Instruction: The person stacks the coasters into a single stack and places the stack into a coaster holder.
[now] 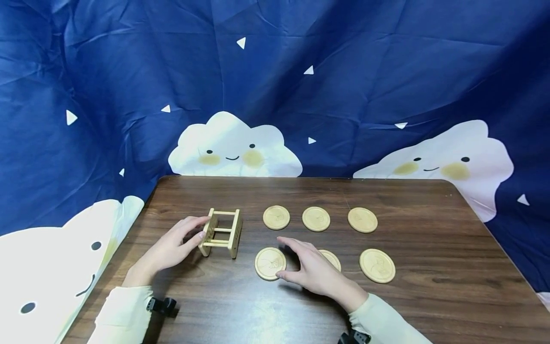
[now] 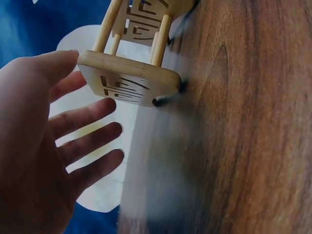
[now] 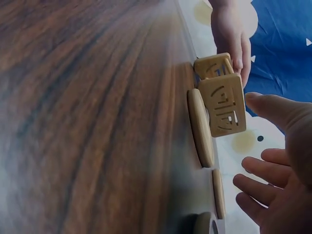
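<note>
A small wooden coaster rack (image 1: 236, 234) with cut-out side panels joined by round rods stands at the left of the table. Beside its left panel is my left hand (image 1: 174, 246), thumb and fingertips right at the panel's edge. In the left wrist view the thumb reaches the panel's corner while the other fingers stretch out loosely below. My right hand (image 1: 315, 270) hovers with parted fingers, its thumb tip at the right edge of the front-left round wooden coaster (image 1: 268, 263). Nothing sits between its fingers in the right wrist view. This hand partly covers the front-middle coaster (image 1: 332, 259).
Three coasters lie in a back row: left (image 1: 276, 217), middle (image 1: 316, 219) and right (image 1: 363, 220). Another coaster (image 1: 377, 265) lies front right. A blue cloth (image 1: 343, 95) with smiling clouds hangs behind the dark wooden table (image 1: 438, 286).
</note>
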{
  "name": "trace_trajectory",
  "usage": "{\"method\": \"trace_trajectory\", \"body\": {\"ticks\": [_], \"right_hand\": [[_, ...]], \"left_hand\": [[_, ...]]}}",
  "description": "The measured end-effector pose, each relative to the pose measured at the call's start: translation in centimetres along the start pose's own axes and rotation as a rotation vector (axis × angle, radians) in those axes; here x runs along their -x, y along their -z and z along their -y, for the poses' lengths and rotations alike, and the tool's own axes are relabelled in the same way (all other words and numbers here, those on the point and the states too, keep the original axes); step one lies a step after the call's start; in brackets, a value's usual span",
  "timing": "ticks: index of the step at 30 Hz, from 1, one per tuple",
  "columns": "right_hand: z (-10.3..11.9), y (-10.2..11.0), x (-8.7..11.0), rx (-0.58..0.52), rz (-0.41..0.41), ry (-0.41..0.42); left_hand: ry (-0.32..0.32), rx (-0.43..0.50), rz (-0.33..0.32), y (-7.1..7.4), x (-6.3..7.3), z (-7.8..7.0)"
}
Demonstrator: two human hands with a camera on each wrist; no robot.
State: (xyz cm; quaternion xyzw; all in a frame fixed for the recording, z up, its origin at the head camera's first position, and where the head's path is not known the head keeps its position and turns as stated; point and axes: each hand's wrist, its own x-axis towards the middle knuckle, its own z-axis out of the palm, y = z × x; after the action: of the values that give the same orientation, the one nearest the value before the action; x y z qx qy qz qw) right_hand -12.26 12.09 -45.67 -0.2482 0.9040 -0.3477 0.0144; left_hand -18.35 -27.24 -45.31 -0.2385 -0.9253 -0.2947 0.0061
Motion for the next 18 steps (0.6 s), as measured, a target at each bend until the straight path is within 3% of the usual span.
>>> {"method": "trace_trajectory", "body": {"ticks": [10,18], "right_hand": [[0.4,-1.5,-0.7,0.042,0.045,0.002],[-0.1,-2.6,-1.1,0.062,0.03,0.033]], "left_hand": [[0.007,0.031,0.01,-0.1,0.3,0.2],[0.024,0.072,0.025,-0.3,0.0,0.4]]}}
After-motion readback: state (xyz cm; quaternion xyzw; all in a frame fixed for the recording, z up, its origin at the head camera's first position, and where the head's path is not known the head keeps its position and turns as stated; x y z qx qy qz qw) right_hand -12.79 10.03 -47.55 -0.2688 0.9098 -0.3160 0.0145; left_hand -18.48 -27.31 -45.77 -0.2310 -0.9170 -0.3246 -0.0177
